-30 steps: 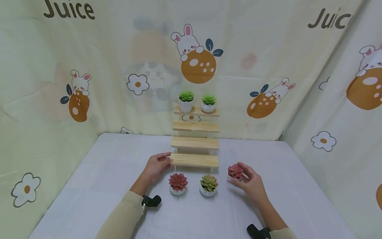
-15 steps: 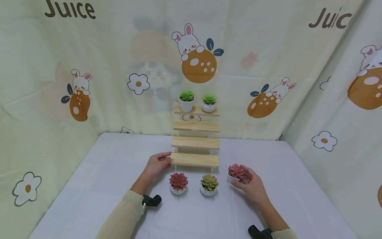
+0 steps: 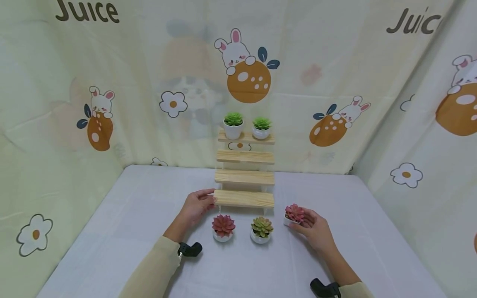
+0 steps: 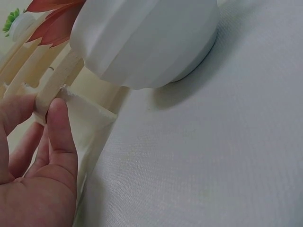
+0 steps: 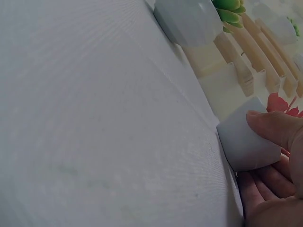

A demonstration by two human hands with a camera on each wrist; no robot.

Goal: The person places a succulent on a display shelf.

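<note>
My left hand (image 3: 197, 208) pinches the left end of the lowest board of a wooden stepped shelf (image 3: 244, 199), thumb below and index finger above in the left wrist view. At the shelf's right, my right hand (image 3: 316, 229) holds a small white pot (image 5: 248, 137) with a pinkish-red succulent (image 3: 295, 212). The thumb lies on the pot's side and the other fingers reach around behind it; the pot's base is at the tablecloth. Before the shelf stand a dark-red succulent (image 3: 223, 225) and a yellow-green succulent (image 3: 262, 227), both in round white pots.
Two bright green succulents, one in a taller pot (image 3: 233, 126) and one in a rounder pot (image 3: 261, 128), stand on the top board. White cloth covers the table (image 3: 238, 273). A printed curtain (image 3: 149, 62) hangs behind and along the sides.
My right hand's fingers have slid slightly down and back around the pinkish-red succulent's pot, exposing more of it. The left hand keeps its grip on the shelf.
</note>
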